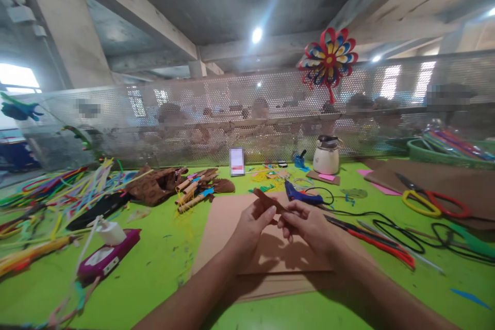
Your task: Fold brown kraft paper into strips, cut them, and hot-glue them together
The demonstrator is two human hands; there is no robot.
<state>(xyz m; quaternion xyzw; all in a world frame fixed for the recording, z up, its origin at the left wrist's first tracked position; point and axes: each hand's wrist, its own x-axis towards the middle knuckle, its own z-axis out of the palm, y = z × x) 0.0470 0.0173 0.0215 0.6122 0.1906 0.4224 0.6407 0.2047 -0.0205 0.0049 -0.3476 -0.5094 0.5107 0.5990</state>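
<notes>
Both hands meet over a sheet of brown cardboard (pixel 216 232) on the green table. Between them is a thin strip of brown material (pixel 266 200), perhaps felt or paper. My left hand (pixel 251 219) pinches it with the thumb on top. Fingers of my right hand (pixel 303 219) are closed at the strip's right end. A blue glue gun (pixel 303 195) lies just beyond my right hand. To the right of that hand rest red-handled pliers or cutters (pixel 382 245), partly behind the wrist.
Scissors (pixel 433 201) with yellow and red handles lie on brown sheets at right. A purple power strip (pixel 110 255), colored pipe cleaners (pixel 58 185) and brown rolled pieces (pixel 199 188) lie left. A kettle (pixel 326 155) and a phone (pixel 237 161) stand behind; black cable (pixel 402 232) winds at right.
</notes>
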